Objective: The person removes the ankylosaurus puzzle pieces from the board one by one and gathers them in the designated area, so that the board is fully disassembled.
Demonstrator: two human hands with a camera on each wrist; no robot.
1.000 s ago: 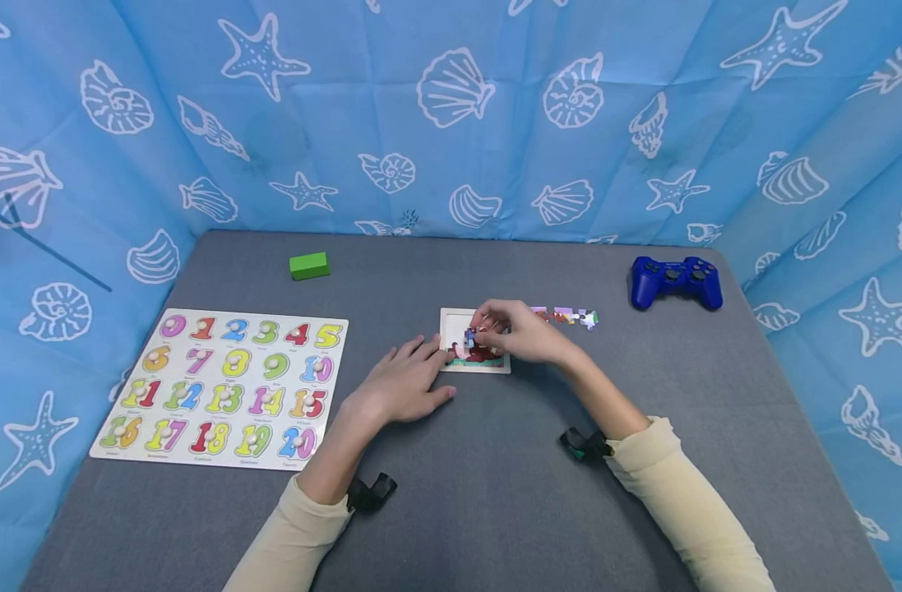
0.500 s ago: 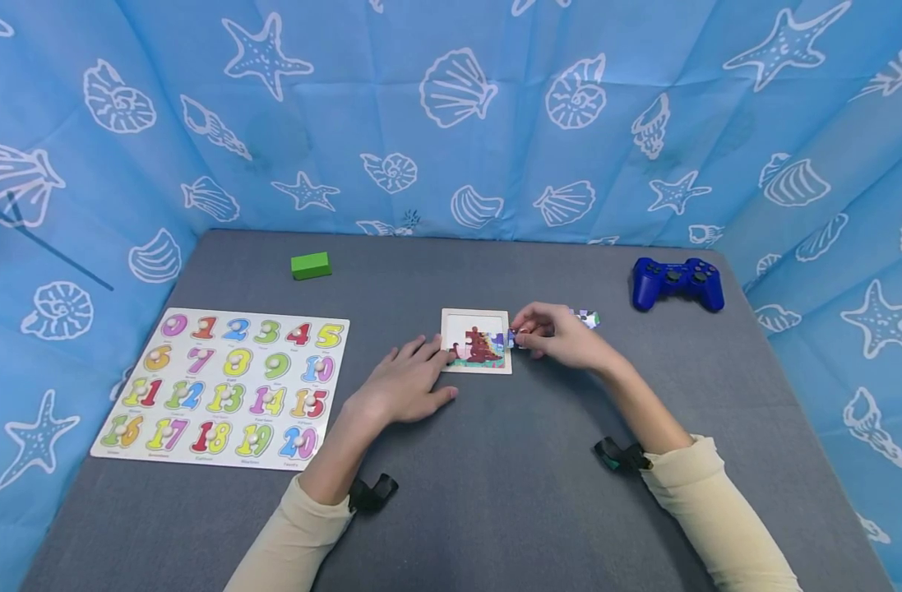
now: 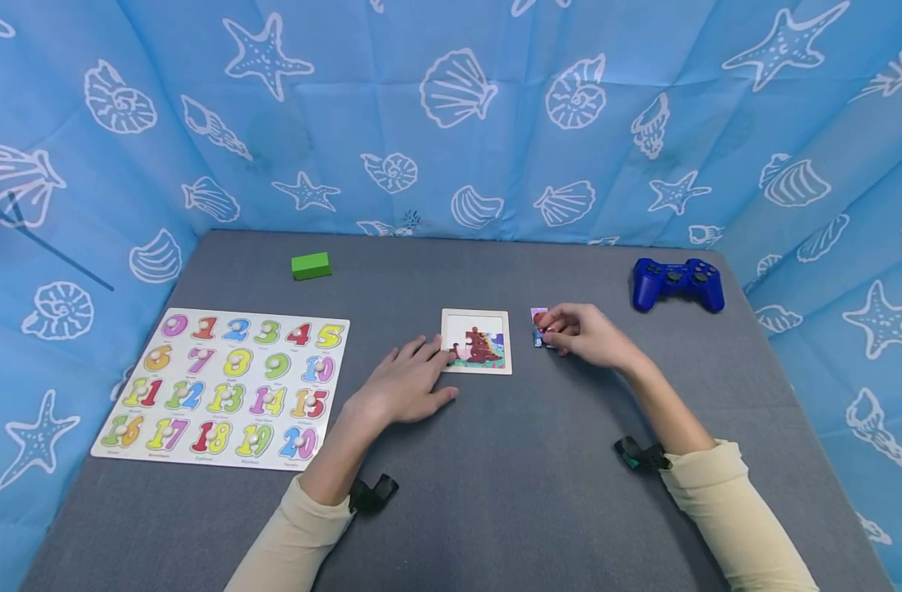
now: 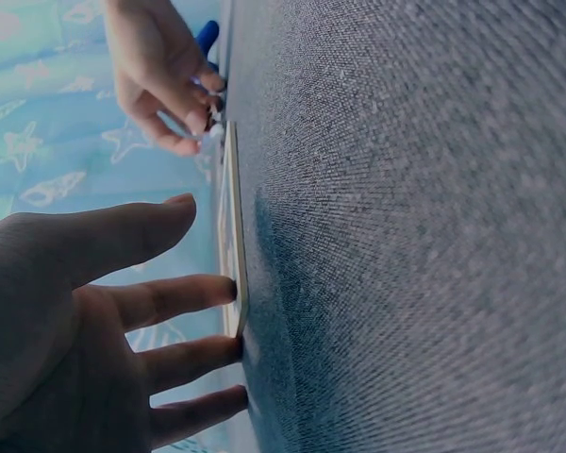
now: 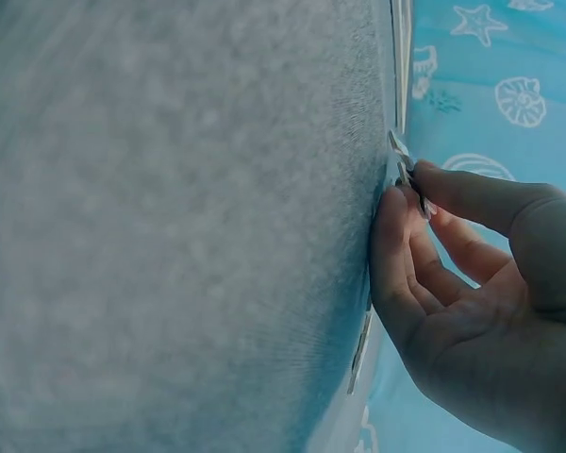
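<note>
A small jigsaw puzzle tray with a pale wooden rim lies mid-table. Several joined pieces showing a brown dinosaur fill its lower part; the upper part shows bare white. My left hand rests with spread, straight fingers at the tray's left edge. To the right of the tray, thumb and fingers of my right hand pinch a jigsaw piece, partly bluish in the head view. A purple and red jigsaw piece lies just behind it. The hand hides other pieces there.
A number peg board lies on the left of the grey table. A green block sits at the back left, and a blue game controller at the back right. A patterned curtain surrounds the table's far sides.
My right hand has carried the pinched jigsaw piece from over the tray out to the right, beside the loose pieces. My left hand has stayed at the tray's edge.
</note>
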